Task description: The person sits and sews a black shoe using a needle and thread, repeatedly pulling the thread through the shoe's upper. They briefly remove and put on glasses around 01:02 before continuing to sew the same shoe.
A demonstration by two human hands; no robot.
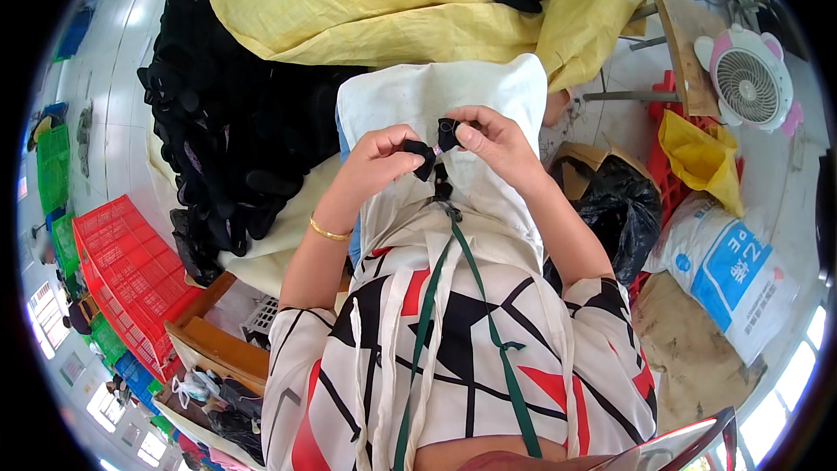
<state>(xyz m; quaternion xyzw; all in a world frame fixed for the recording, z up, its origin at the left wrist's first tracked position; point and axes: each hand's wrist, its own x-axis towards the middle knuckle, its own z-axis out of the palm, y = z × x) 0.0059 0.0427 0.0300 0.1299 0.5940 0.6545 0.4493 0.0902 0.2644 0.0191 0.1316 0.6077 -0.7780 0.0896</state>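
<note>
Between my hands, above the white apron (401,96) on my lap, is a small black fabric bow (420,157) with a pinkish, glittery centre. My left hand (381,157) pinches one loop between thumb and fingers. The other loop is gripped by my right hand (495,139), its thumb pressed on the near face. A small dark piece (442,183) lies just below the bow against the apron; what it is I cannot make out. A green cord (462,244) hangs down my front.
A large heap of black fabric pieces (218,122) lies to the left, beside yellow sacking (349,9). Further left stands a red plastic crate (131,270). On the right are a black plastic bag (619,209), a white sack (732,270) and a small fan (748,78).
</note>
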